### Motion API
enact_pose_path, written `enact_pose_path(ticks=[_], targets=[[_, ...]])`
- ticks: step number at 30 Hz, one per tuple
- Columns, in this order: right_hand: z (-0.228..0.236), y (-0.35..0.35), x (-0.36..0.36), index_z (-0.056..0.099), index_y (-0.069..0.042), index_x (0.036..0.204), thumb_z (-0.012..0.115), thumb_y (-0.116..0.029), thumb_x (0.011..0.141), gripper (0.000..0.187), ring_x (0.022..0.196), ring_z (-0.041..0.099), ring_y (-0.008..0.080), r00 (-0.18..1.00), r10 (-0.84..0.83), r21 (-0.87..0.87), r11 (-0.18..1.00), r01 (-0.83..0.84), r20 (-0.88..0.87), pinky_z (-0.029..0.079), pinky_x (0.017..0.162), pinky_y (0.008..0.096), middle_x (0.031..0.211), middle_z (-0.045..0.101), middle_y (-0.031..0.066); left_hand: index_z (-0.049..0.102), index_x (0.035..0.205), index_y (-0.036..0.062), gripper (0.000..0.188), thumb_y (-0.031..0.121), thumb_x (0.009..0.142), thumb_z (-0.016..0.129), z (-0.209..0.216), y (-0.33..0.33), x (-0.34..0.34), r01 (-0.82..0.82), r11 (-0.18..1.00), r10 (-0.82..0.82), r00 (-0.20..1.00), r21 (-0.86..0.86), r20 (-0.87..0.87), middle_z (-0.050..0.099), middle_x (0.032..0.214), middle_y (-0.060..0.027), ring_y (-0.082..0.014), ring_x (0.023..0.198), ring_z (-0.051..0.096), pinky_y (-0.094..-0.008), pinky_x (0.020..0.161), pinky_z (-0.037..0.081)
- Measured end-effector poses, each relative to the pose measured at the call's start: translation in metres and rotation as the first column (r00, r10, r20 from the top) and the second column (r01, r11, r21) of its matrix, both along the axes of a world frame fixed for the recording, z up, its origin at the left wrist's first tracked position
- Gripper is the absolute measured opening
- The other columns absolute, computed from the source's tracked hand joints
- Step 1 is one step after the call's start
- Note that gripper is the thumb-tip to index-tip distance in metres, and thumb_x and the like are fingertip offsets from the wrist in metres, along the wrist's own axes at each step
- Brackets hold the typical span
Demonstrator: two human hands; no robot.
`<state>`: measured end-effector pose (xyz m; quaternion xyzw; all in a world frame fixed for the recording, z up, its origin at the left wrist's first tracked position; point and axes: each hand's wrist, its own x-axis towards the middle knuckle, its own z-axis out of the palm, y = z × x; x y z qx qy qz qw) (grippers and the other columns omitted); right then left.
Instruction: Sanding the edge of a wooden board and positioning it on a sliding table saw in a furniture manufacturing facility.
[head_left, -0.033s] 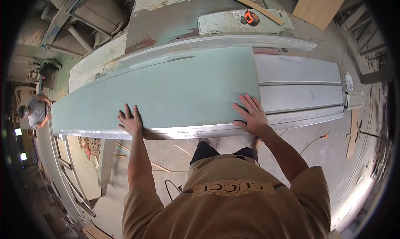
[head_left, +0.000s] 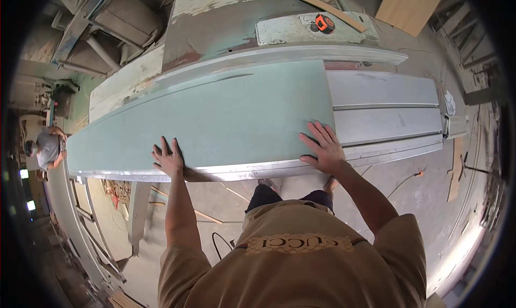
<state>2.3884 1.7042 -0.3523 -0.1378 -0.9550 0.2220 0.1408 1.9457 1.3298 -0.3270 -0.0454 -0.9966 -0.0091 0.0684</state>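
Note:
A long pale green board (head_left: 242,114) lies flat on a metal sliding table (head_left: 384,122). Toward the near edge of the board, my left hand (head_left: 169,157) rests on its surface with the fingers spread. My right hand (head_left: 325,147) lies flat at the board's right end, fingers apart, its fingertips close to the board's end edge. Neither hand grasps anything. Bare metal of the table, with long grooves, shows to the right of the board.
Behind the board runs a metal rail (head_left: 301,54). An orange and black tape measure (head_left: 324,23) sits on a worn white machine cover (head_left: 269,33), near a wooden strip (head_left: 328,10). A wooden panel (head_left: 411,10) stands far right. At the far left end is another person (head_left: 47,147).
The board has shifted very slightly to the left along the table, and my right hand has moved a little with it. Otherwise little differs.

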Motion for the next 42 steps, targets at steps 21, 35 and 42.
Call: enact_pose_path(ticks=[21,35,42], targets=[[-0.016,0.017,0.017,0.055,-0.021,0.158,0.071,-0.059,0.097,0.074,0.159,0.035,0.0358,0.999,0.014,-0.085,0.996,-0.017,-0.038,0.027,0.131,0.0547,0.171,0.041,0.0164,0.037,0.169,0.0449,0.077,0.083,0.102,0.041,-0.008,0.012,0.001,-0.034,0.994,0.039,0.999,-0.108,0.035,0.023,0.181,-0.0123,-0.0365,0.168,0.017,-0.0668,0.132,0.011],[-0.011,0.035,0.007,0.051,-0.010,0.160,0.078,-0.040,0.095,0.076,0.154,0.041,0.0438,0.963,-0.212,-0.238,0.956,0.170,-0.168,0.031,0.127,0.0569,0.166,0.044,0.0246,0.043,0.167,0.0442,0.076,0.084,0.103,0.036,-0.019,0.058,0.080,-0.151,0.982,0.148,0.988,-0.113,-0.031,0.030,0.175,-0.0248,-0.0533,0.159,0.026,-0.0669,0.128,0.024],[-0.074,0.067,0.016,0.038,0.009,0.163,0.076,-0.043,0.097,0.092,0.149,0.049,0.0439,0.860,-0.478,-0.751,0.499,0.432,0.176,0.036,0.128,0.0495,0.162,0.048,0.0309,0.048,0.166,0.0250,0.085,0.070,0.096,0.065,-0.026,0.138,0.123,-0.219,0.971,0.225,0.973,0.099,-0.055,0.036,0.167,-0.0343,-0.0490,0.158,0.029,-0.0632,0.129,0.020]])
